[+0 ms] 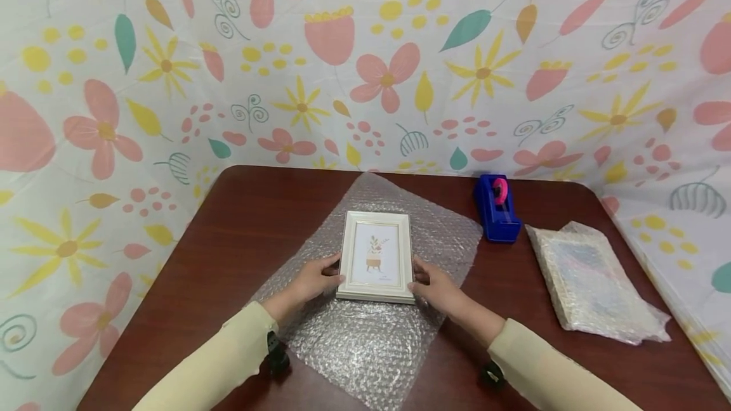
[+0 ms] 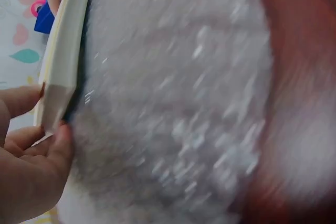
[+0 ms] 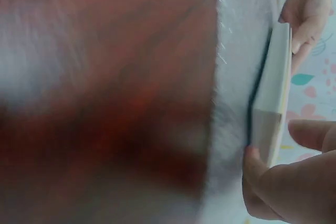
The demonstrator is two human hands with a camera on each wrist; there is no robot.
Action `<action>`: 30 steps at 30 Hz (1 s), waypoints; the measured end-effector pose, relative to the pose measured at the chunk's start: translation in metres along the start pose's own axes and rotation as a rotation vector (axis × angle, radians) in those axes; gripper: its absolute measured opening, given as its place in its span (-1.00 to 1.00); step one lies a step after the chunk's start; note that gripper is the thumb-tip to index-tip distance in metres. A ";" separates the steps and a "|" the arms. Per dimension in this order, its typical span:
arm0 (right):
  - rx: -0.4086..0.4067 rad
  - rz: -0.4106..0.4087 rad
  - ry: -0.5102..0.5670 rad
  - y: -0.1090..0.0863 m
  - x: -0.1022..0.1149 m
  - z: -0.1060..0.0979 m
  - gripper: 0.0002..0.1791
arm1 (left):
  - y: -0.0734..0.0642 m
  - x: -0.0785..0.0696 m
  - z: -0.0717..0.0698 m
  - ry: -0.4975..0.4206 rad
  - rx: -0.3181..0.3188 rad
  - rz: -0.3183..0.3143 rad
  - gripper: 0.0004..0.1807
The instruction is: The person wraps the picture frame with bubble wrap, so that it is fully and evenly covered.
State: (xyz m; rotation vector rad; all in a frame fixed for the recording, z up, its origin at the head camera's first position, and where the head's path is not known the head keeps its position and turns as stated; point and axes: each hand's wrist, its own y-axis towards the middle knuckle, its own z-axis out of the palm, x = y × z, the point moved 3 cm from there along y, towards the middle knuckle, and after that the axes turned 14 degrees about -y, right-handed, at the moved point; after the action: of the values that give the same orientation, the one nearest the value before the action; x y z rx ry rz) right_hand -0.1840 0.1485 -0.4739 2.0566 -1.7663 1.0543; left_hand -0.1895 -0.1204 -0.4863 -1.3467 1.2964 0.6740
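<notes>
Gripping a White Picture Frame by Both Sides

The picture frame (image 1: 348, 252) sits just below the centre of the head view, its printed face turned up and its long sides running up and down. The print (image 1: 374, 255) shows a potted plant on a legged stand. The left hand (image 1: 314, 278) pinches the frame's left side near the lower corner, thumb and fingers curled about the edge; the right hand (image 1: 438, 285) pinches the opposite side in the same way. Behind both come pale yellow sleeves (image 1: 211, 357), entering from the bottom of the view.

Beneath the frame, a sheet of bubble wrap (image 1: 371, 347) lies slantwise from the middle of the view to its bottom edge. Whether the frame rests on it or is held slightly above, I cannot tell. The dark red-brown table (image 1: 228, 227) shows on either side.

Right of centre, just beside the sheet's right corner, stands a blue tape dispenser (image 1: 502, 227) with a pink roll (image 1: 500, 191). Farther right lies a flat package (image 1: 594, 284) in clear bubbly wrapping. Floral cloth (image 1: 388, 49) fills the upper part of the view.
</notes>
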 end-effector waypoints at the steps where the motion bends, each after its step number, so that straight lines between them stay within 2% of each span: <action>1: -0.007 -0.024 -0.029 -0.001 0.002 -0.003 -0.28 | 0.000 -0.002 -0.001 0.032 0.011 0.016 -0.26; 4: -0.054 -0.128 -0.135 -0.008 0.006 -0.012 -0.28 | -0.002 -0.006 -0.005 0.153 0.035 0.068 -0.18; 7: -0.107 -0.281 -0.217 -0.020 0.007 -0.015 -0.32 | -0.005 -0.009 -0.009 0.267 0.063 0.126 -0.12; 10: -0.141 -0.443 -0.349 -0.031 0.003 -0.011 -0.31 | -0.006 -0.010 -0.012 0.364 0.104 0.176 -0.09; 13: -0.158 -0.632 -0.533 -0.041 -0.001 -0.004 -0.24 | -0.007 -0.011 -0.013 0.452 0.140 0.238 -0.09; 17: -0.160 -0.835 -0.706 -0.050 -0.007 0.005 -0.15 | -0.006 -0.013 -0.010 0.524 0.167 0.295 -0.12; 20: -0.127 -0.919 -0.733 -0.055 -0.010 0.011 -0.13 | -0.006 -0.014 -0.009 0.541 0.172 0.312 -0.15; 25: -0.045 -1.020 -0.767 -0.064 -0.009 0.019 -0.14 | -0.004 -0.013 -0.007 0.554 0.181 0.297 -0.15; 30: 0.037 -1.033 -0.838 -0.068 -0.008 0.028 -0.13 | -0.004 -0.016 -0.009 0.578 0.180 0.281 -0.14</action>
State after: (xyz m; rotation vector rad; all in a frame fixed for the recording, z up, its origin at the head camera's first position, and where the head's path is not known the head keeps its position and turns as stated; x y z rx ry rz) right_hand -0.1107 0.1551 -0.4804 3.0555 -0.5497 -0.1092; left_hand -0.1922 -0.1245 -0.4686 -1.2657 1.9859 0.3449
